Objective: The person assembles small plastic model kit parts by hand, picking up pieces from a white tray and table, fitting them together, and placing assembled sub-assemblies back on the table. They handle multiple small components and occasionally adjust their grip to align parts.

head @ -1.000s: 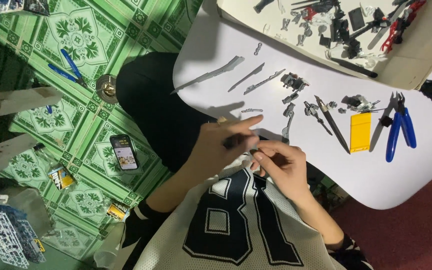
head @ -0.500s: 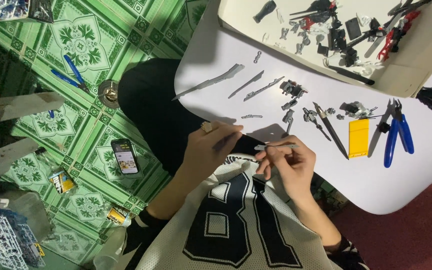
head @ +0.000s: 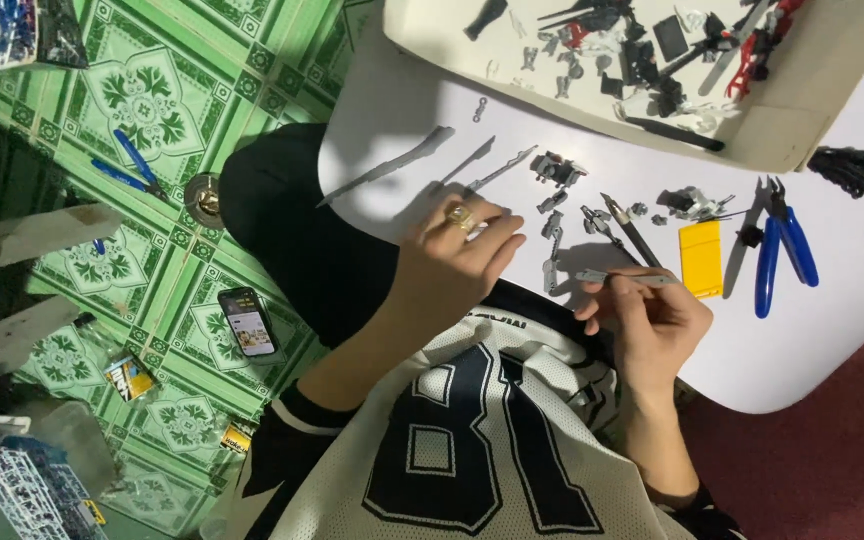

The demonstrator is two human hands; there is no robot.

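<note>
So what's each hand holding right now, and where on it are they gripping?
The right hand pinches a thin grey tool near its middle, with its fingers. The left hand rests on the white table; whether it holds anything cannot be told.

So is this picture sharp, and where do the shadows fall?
Head view: mostly sharp; the white table is brightly lit, the left hand casts a soft shadow up-left, the right hand with its thin tool is slightly soft, and the edges look dim.

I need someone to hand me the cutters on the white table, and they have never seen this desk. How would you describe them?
Start at the white table, on its side nearest the dark red floor. Just past the flat yellow block lie the blue-handled nippers, jaws pointing at the cardboard tray. They are the only blue-handled tool on the table.
</note>
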